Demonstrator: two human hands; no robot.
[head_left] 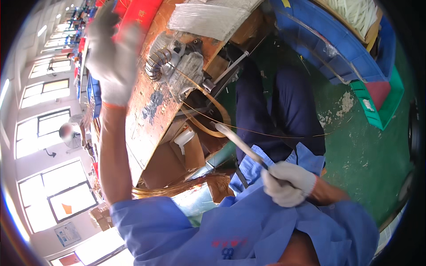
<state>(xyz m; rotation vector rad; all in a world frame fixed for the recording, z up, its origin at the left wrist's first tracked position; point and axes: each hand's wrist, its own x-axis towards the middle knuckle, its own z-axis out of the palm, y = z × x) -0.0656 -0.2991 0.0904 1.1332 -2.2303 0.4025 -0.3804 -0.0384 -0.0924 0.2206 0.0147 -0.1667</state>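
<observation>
My right hand [287,183] is clamped on the pale stick [243,146], long axis up-left toward the wire coil [153,66] — left hand [114,57] nearer it, blurred, can't tell its grip

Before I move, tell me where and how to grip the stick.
Probably best: take the stick around mid-shaft, coming from the person's left. The right hand wraps its lower end, while the long, slim, pale shaft slants bare toward the picture's upper left.
</observation>
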